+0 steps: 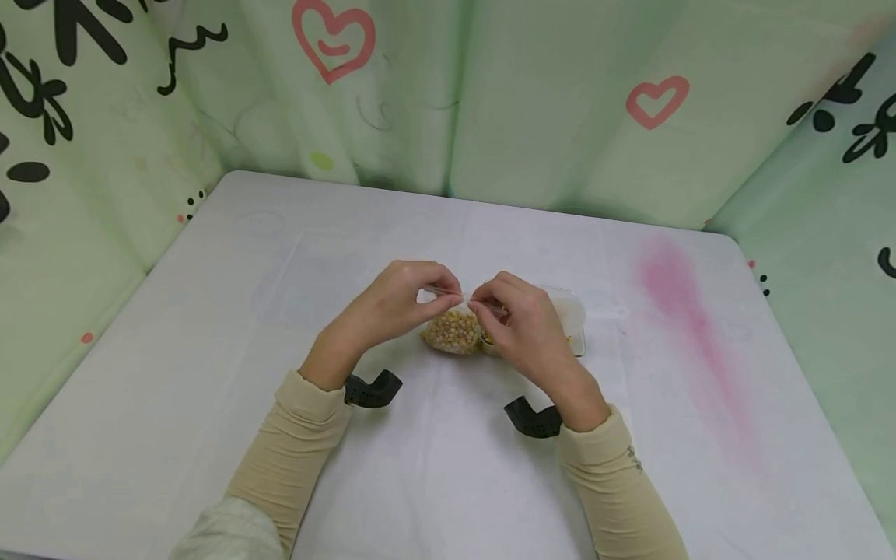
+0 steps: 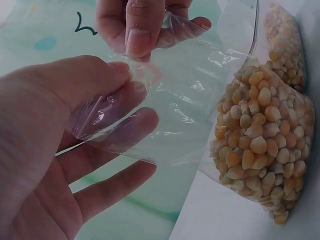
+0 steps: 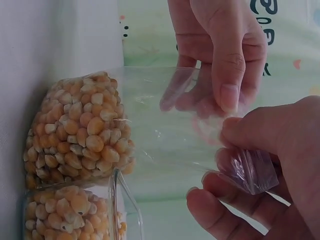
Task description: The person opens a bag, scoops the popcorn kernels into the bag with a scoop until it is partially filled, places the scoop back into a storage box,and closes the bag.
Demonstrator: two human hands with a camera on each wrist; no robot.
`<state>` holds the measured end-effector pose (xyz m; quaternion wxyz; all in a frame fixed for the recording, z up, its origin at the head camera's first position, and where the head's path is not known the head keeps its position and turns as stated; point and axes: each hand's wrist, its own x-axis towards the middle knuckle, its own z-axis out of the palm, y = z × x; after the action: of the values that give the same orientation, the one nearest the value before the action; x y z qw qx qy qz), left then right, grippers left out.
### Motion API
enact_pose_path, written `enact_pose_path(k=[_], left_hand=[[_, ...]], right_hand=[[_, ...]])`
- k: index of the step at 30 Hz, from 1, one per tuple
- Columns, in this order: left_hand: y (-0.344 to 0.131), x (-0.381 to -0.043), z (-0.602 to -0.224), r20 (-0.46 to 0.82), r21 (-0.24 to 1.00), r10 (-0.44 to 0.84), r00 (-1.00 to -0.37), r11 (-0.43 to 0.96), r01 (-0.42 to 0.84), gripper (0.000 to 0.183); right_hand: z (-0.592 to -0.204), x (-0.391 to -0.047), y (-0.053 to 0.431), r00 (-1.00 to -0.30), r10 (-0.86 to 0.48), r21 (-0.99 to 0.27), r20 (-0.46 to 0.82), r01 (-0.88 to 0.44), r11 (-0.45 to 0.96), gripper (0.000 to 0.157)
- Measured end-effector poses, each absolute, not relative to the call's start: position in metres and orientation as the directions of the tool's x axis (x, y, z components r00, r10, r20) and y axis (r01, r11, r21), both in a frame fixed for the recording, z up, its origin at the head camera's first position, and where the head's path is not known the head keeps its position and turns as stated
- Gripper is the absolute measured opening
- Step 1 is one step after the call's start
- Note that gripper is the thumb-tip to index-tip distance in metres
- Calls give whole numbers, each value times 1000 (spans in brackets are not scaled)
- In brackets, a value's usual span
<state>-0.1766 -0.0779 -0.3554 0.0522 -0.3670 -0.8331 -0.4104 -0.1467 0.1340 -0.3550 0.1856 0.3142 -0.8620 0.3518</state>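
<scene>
A clear plastic bag [image 2: 260, 140] of dried corn kernels sits upright on the table, its lower part bulging. The clear upper part of the bag [image 3: 160, 120] is drawn up between both hands. My left hand [image 1: 409, 299] pinches one side of the bag's top edge between thumb and fingers. Opposite it, my right hand [image 1: 521, 319] pinches the other side, thumb tip close to the left thumb. Right beside the bag stands a clear rectangular container [image 1: 574, 323] with corn kernels [image 3: 70, 215] in it, partly hidden behind the right hand in the head view.
A white cloth covers the table [image 1: 210, 373], with a pink stain [image 1: 679, 288] on the right. Green patterned curtains [image 1: 546, 140] hang around its back and sides. Black wrist mounts [image 1: 373, 389] stick out from both wrists.
</scene>
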Motion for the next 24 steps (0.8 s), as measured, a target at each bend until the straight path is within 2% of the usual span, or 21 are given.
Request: enact_pose_path(k=[6,17,24], left_hand=[[-76,-175,-354,379,646,583,-719,390,656,7],[-79,-177,-355,457,590,568,-684,382,711,6],[-86,-178,-352,479,598,533,-698,385,703,5]], right_hand=[[-355,-147,134,-716,-421,-479,557,-691,540,6],[-350,-149,144,-744,-427,-508,514,-666,547,6],[-345,-148,152,-782,-394,-528,483,-619,581,4]])
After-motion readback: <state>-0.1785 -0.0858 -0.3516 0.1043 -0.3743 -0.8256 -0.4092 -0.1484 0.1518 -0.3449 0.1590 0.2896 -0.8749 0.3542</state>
